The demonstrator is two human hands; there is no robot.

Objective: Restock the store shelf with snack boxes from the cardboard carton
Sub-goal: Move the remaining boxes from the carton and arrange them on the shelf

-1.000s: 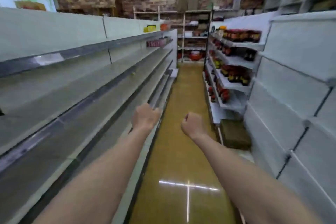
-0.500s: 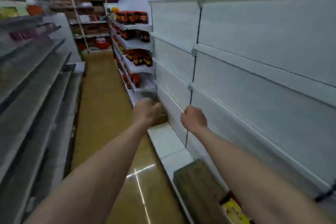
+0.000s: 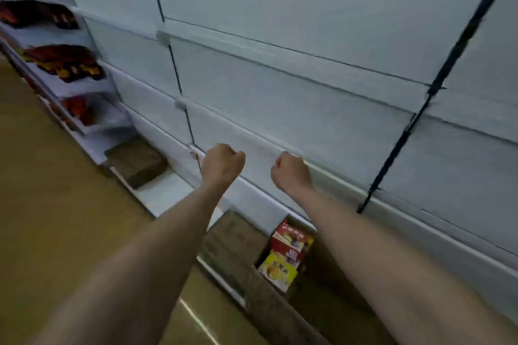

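Step in hand: reaching down to the cardboard carton, judged from empty fists held above it; no box is lifted yet.
Method advised: uncurl the fingers before descending, bring both hands down and back toward the body, take one snack box by its long sides, lift it straight up clear of the flaps, then set it flat on a shelf ledge with its face outward.
Left hand: forearm stretched forward, back of hand up, fingers curled into a fist, clamped on nothing.
Right hand: same pose, level with the left and a gap apart; fingers curled tight, holding nothing.
Task item, red snack box: upright inside the open carton, below and nearer the body than both fists, under the right forearm.
Task item, yellow snack box: just beside the red one, nearer the body.
Store shelf: pale bare tiers directly beyond the knuckles.
Second carton: closed, apparently resting on the base ledge left of the left fist; motion blur limits certainty.
Stocked bay: red-and-dark packs, far left of the fingers.
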